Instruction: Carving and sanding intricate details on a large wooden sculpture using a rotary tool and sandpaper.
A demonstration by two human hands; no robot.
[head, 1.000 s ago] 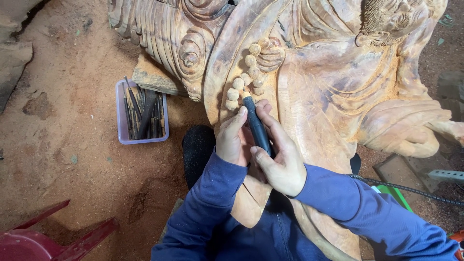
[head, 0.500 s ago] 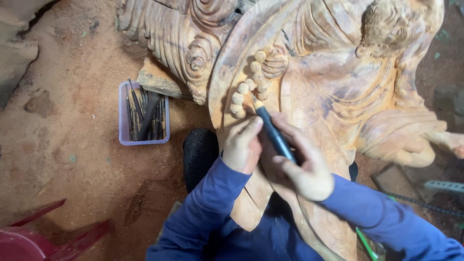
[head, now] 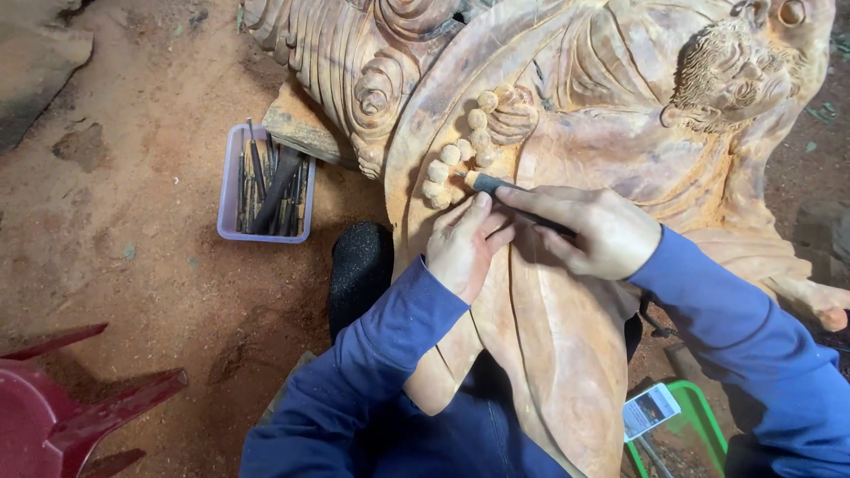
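Both hands work close together on the large pale carved wooden statue (head: 567, 292): the right hand (head: 593, 232) grips a dark slim carving tool (head: 518, 196), its tip at the row of rounded wooden beads (head: 456, 164), while the left hand (head: 465, 248) rests flat beside it, thumb steadying the tool. Bare reddish dirt floor (head: 133, 265) opens leftward, past a lilac plastic tray of dark tools (head: 264, 190); a dark red plastic chair (head: 62, 416) is cut off.

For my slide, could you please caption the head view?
Both hands, right and left, steady a dark carving tool against a wooden statue's beads.
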